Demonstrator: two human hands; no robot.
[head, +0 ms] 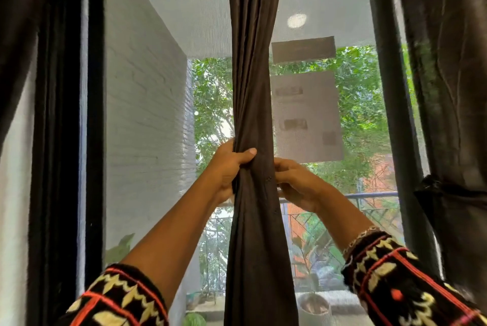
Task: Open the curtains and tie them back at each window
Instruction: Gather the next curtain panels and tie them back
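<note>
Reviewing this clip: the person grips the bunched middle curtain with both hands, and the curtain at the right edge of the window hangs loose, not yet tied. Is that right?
Not quite. The head view shows the right-edge curtain already cinched in by a tie, not hanging loose. The rest holds: the left hand and the right hand both grip the bunched middle curtain.

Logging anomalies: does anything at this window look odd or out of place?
The gathered curtain hangs mid-window, not at a side, held by the left hand and right hand. A pale sheet and dark strip show on the screen; stuck or reflected, unclear.
</note>
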